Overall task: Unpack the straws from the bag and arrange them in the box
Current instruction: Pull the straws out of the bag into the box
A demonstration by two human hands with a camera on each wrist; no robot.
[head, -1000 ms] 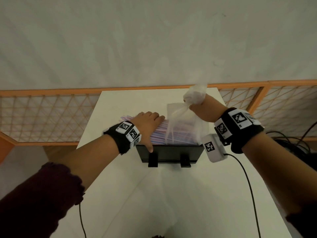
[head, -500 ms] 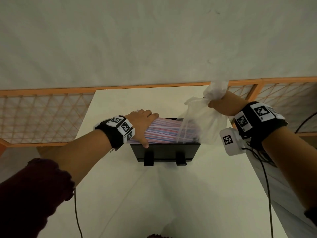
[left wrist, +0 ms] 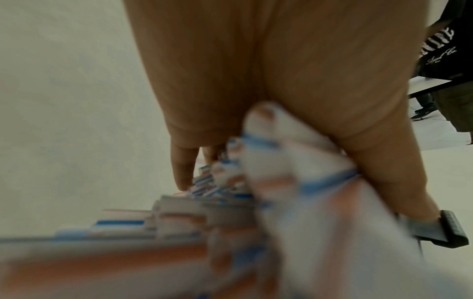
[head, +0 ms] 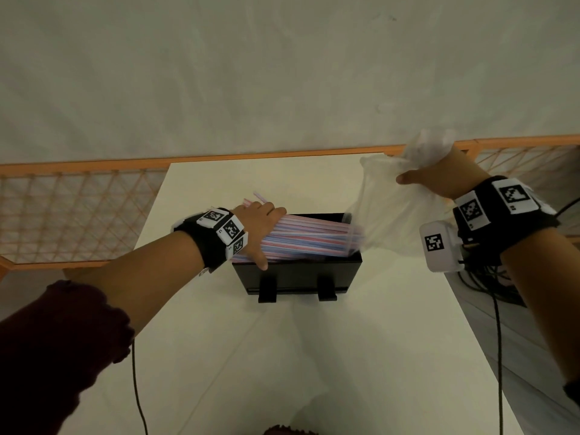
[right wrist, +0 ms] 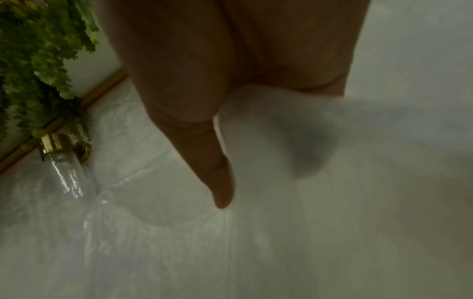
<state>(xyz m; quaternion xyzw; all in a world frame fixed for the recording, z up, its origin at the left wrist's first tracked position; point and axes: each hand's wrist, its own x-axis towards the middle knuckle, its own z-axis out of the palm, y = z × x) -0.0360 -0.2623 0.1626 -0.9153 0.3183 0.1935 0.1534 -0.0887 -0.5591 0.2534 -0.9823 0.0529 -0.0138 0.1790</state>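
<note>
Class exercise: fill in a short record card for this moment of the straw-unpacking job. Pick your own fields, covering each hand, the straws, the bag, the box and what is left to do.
Left hand: grips the striped straws at their left end.
Right hand: holds the bunched end of the clear bag, raised to the right of the box.
Straws: one bundle, tilted, lying across the top of the black box, right ends at the bag's mouth.
Bag: nearly off the straws.
Box: stands on the white table.
Left to do: free the bag, settle the straws in the box.

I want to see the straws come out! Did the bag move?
Yes. The bag, gripped by the right hand, has slid right, away from the black box, uncovering most of the straws.
</note>
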